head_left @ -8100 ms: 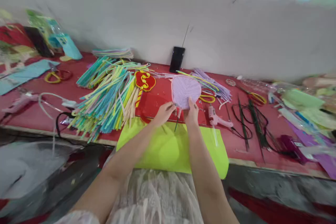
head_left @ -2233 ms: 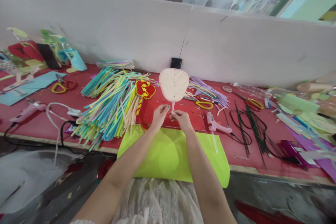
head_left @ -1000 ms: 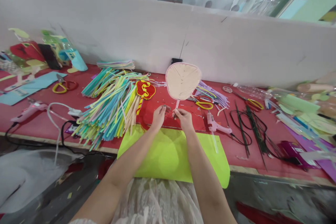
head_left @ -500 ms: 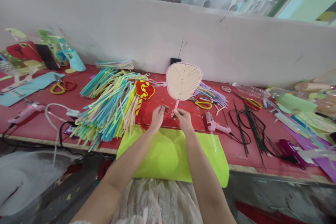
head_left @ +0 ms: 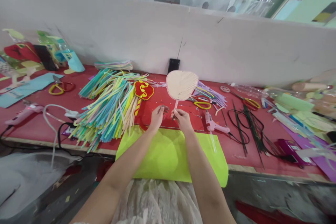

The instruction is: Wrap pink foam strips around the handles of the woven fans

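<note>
A cream hand fan (head_left: 181, 84) with a pink rim and a thin pink handle is held upright above the red board (head_left: 154, 109). My right hand (head_left: 182, 117) pinches the lower end of its handle between thumb and fingers. To its left, my left hand (head_left: 158, 115) is held with fingers apart, touching nothing that I can see. Left of the fan lies a small red and yellow fan-shaped piece (head_left: 144, 90) with a striped handle. A bright green sheet (head_left: 168, 157) spreads under my forearms at the table's front edge.
A heap of pastel pipe cleaners (head_left: 110, 112) lies on the left. Right of the board are yellow-handled scissors (head_left: 203, 105), a pink glue gun (head_left: 214, 125) and dark green stems (head_left: 252, 129). A phone (head_left: 173, 65) leans against the white partition (head_left: 147, 38).
The fan has tilted and its top has come lower, so more of the phone behind it shows. My hands have hardly moved.
</note>
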`<state>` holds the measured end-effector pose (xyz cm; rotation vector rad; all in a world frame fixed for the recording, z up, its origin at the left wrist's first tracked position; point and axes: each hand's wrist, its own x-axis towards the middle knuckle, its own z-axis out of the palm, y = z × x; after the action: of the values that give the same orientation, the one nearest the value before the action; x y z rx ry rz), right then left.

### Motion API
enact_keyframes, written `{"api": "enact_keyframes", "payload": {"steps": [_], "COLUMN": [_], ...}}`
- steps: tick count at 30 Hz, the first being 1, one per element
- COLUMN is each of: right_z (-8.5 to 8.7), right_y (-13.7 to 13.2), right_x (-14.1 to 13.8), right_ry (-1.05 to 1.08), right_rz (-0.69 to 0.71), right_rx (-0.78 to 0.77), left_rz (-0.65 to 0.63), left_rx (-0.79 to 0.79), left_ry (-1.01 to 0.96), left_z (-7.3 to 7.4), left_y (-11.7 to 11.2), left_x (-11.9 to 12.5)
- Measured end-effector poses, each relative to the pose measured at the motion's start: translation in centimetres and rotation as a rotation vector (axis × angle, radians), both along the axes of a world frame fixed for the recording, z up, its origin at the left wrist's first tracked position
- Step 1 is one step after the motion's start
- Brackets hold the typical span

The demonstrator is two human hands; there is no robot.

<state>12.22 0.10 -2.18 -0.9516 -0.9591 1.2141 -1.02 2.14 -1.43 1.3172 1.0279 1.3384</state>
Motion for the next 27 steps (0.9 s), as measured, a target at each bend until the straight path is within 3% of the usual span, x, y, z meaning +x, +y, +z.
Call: {"api": "enact_keyframes", "payload": {"steps": [9,16,22,27], "right_z": [-0.03,0.01,0.67,0.86], "right_y": [-0.12,-0.02,-0.67,-0.61], "right_x": [-0.21,0.18,0.14,0.1], "right_ry": [-0.131,-0.034,0.028,0.028], "right_rz": [0.019,-0.023,0.121,0.069], "right_rx": [0.014,-0.06,0.059,0.031], "left_rz": [-0.017,0.001,-0.012,-0.008], "left_rx": [-0.023,-0.012,-0.024,-0.03], "left_ry": [-0.027,0.002,-0.027,-0.036], "left_z": [-0.31,0.1,0.28,0.0], "left_y": [0.14,-0.15,-0.24,-0.08], "left_x": [0.02,-0.07,0.05,-0.01]}}
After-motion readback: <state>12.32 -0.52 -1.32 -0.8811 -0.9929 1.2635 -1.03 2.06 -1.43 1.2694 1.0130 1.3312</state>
